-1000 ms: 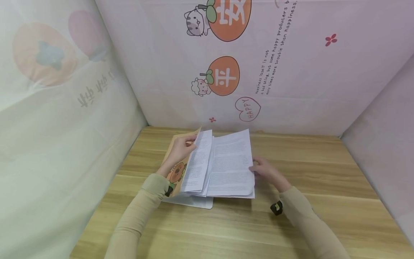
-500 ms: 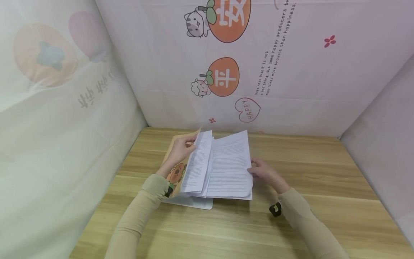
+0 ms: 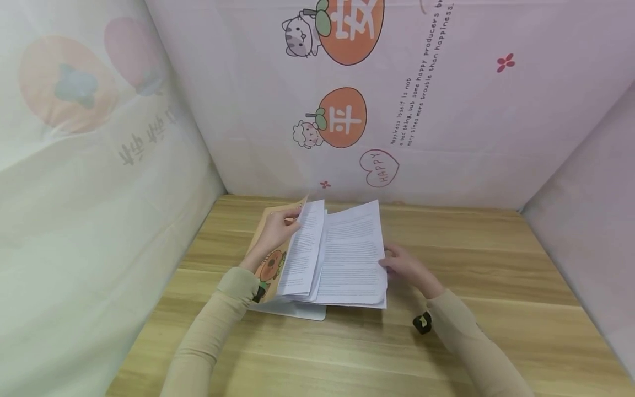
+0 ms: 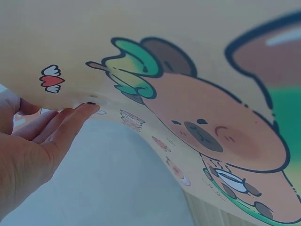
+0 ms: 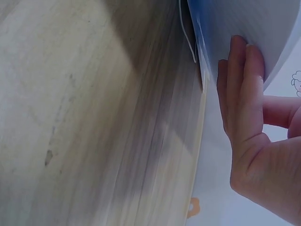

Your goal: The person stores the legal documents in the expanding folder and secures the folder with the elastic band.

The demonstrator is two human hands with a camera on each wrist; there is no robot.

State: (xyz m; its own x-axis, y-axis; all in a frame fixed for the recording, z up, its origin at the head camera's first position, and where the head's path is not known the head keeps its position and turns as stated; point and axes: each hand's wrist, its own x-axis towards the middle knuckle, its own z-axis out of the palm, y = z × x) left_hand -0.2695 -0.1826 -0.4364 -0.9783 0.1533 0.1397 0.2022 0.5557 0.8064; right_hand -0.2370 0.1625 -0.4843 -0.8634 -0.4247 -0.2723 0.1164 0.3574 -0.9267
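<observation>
Printed paper sheets (image 3: 352, 256) lie spread open at an orange folder cover (image 3: 272, 264) with a cartoon capybara. My left hand (image 3: 279, 227) pinches the raised edge of that cover together with a lifted printed page (image 3: 303, 248). In the left wrist view the cover (image 4: 225, 117) bows over the left hand (image 4: 42, 146), above a pale flat panel. At the right edge of the sheets, my right hand (image 3: 408, 267) holds them between thumb and fingers. The right wrist view shows its straight fingers (image 5: 251, 84) flat against the underside of the paper (image 5: 230, 23).
A white panel (image 3: 302, 311) sticks out below the pages on the wooden table (image 3: 476, 264). White printed cloth (image 3: 446, 165) stands behind the table, with more cloth (image 3: 99, 220) along the left. A small black device (image 3: 423, 322) sits at the right cuff.
My right hand has eased slightly left, and the right edge of the sheets has shifted slightly left with it. The left hand keeps its hold on the cover in the same place.
</observation>
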